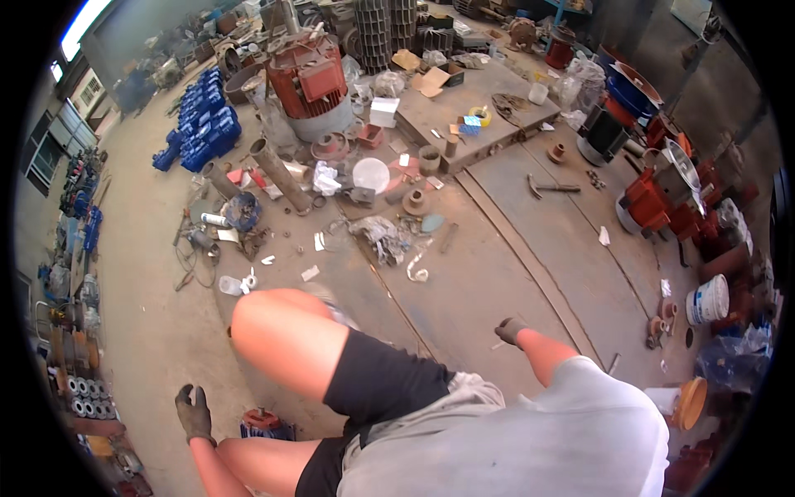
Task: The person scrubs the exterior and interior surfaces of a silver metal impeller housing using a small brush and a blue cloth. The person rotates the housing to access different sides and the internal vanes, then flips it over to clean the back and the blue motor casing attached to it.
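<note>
My left hand (pixel 195 412), in a dark work glove, is beside my knee with the fingers apart and nothing in them. Close to its right sits a small motor (pixel 263 422) with a red top and a blue finned body, partly hidden by my leg. My right hand (pixel 511 330), also gloved, is out over the floor plates with its fingers curled closed. Whatever it may hold is too small to make out. A hammer (pixel 553 187) lies farther off on the plates, and a roll of white tape (pixel 421 274) lies ahead of my knees.
Blue motors (pixel 199 124) stand in rows at the far left. A large red motor (pixel 306 79) rises at the back. Metal parts, crumpled plastic (pixel 381 238) and paper litter the floor ahead. Red and black motors (pixel 650 199) and a white bucket (pixel 708 299) line the right side.
</note>
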{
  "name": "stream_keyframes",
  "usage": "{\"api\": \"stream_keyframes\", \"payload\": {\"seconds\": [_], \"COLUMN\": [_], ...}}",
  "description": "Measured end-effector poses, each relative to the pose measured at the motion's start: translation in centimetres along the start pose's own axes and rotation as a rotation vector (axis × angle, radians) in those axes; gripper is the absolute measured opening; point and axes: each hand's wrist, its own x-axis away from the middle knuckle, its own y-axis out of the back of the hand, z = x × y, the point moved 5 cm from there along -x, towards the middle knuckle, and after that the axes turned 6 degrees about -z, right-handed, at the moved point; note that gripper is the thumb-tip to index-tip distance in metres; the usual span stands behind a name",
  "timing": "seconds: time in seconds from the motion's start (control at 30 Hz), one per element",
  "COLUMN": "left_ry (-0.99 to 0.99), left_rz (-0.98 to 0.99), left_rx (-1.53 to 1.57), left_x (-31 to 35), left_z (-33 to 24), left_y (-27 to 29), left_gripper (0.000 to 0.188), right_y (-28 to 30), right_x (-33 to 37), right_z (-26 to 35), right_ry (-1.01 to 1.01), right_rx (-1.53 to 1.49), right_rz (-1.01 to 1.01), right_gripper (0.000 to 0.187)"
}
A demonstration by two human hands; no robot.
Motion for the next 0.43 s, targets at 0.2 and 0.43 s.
{"api": "stream_keyframes", "payload": {"seconds": [0.2, 0.43], "left_ry": [0.153, 0.26], "left_rz": [-0.005, 0.152], "left_rx": [-0.281, -0.636], "left_x": [1.4, -1.1], "left_z": [3.7, 1.9], "left_y": [4.4, 3.0], "left_gripper": [0.05, 0.051], "right_y": [6.4, 18.5], "right_x": [-10.1, -21.1], "right_z": [1.8, 9.7], "right_ry": [-0.221, -0.259], "right_rx": [-0.086, -0.075], "right_rz": [-0.272, -0.355], "right_gripper": [0.087, 0.111]}}
